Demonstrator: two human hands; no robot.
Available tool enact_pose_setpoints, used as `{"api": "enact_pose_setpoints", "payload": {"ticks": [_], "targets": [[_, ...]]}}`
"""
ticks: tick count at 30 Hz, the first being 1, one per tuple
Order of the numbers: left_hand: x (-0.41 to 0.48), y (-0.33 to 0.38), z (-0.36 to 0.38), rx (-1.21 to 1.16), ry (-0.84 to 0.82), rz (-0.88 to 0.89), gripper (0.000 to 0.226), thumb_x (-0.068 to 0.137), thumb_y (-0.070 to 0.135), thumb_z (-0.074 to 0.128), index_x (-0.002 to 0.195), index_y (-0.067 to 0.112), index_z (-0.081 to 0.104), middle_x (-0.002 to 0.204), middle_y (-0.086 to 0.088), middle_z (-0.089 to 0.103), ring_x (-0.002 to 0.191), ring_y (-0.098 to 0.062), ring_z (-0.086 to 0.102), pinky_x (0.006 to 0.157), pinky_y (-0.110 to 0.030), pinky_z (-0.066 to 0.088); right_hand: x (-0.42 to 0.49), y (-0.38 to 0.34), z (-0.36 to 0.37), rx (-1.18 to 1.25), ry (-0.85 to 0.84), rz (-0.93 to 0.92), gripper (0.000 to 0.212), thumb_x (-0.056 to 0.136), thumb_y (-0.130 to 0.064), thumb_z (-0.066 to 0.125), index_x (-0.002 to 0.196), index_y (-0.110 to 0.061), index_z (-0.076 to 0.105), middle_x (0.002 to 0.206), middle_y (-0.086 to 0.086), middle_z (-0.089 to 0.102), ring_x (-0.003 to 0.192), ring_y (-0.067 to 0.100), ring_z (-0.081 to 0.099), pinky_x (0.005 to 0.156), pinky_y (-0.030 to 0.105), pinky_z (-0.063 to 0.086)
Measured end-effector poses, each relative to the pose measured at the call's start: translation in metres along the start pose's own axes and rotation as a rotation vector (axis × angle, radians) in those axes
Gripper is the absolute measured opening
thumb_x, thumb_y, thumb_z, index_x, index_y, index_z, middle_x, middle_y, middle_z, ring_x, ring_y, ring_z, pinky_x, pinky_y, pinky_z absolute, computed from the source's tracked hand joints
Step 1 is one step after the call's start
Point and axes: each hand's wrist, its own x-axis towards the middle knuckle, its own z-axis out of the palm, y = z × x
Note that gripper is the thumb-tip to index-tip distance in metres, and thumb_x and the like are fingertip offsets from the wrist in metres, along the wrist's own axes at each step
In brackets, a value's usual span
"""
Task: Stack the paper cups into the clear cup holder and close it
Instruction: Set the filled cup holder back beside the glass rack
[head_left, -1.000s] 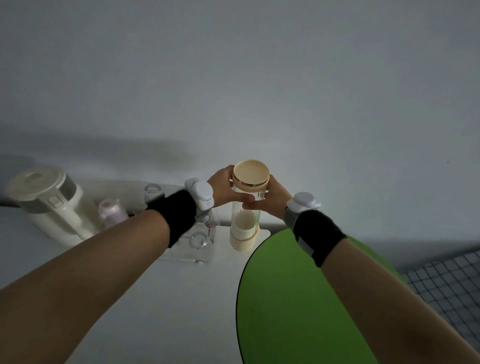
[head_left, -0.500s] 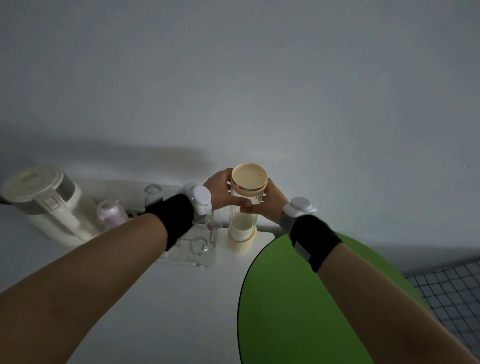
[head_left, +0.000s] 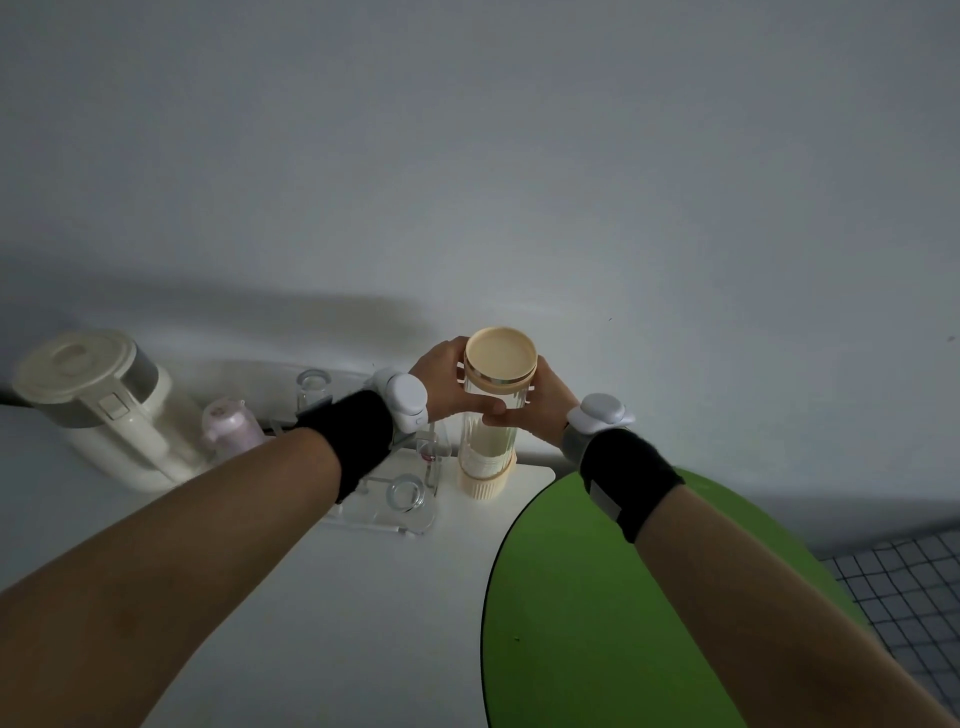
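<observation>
The left hand (head_left: 447, 387) and right hand (head_left: 540, 402) are both wrapped around the upper part of the clear cup holder (head_left: 488, 431), thumbs meeting at its front just under the beige lid (head_left: 500, 358), which sits on top. Stacked paper cups (head_left: 491, 449) show inside. The holder stands upright on the white worktop (head_left: 322, 597), beside a clear rack (head_left: 400, 499) and near a cream kettle (head_left: 98, 410).

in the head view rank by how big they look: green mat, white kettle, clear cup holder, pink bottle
1. green mat, nearest the camera, so partly inflated
2. white kettle
3. clear cup holder, close to the kettle in apparent size
4. pink bottle
</observation>
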Motion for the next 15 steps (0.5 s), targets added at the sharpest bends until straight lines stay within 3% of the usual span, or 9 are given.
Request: {"api": "enact_pose_setpoints", "payload": {"ticks": [8,15], "targets": [[-0.001,-0.005,0.005,-0.005,-0.011,-0.022,0.076,0.058,0.024,0.09,0.124,0.016,0.053,0.113,0.0,0.06,0.1,-0.018,0.059,0.087,-0.034,0.053,0.001,0.007,0.005,0.006,-0.041,0.037,0.091,0.061,-0.018,0.089,0.134,-0.013,0.037,0.12,-0.001,0.053,0.115,0.021,0.052,0.097,0.039,0.048],[-0.001,-0.012,0.009,0.05,-0.015,-0.059,0.074,0.056,0.028,0.09,0.12,0.014,0.056,0.111,-0.003,0.063,0.099,-0.02,0.061,0.084,-0.036,0.053,0.003,0.014,0.011,0.015,-0.055,0.073,0.094,0.058,-0.021,0.09,0.135,-0.018,0.036,0.124,0.002,0.056,0.115,0.026,0.056,0.098,0.048,0.049]]}}
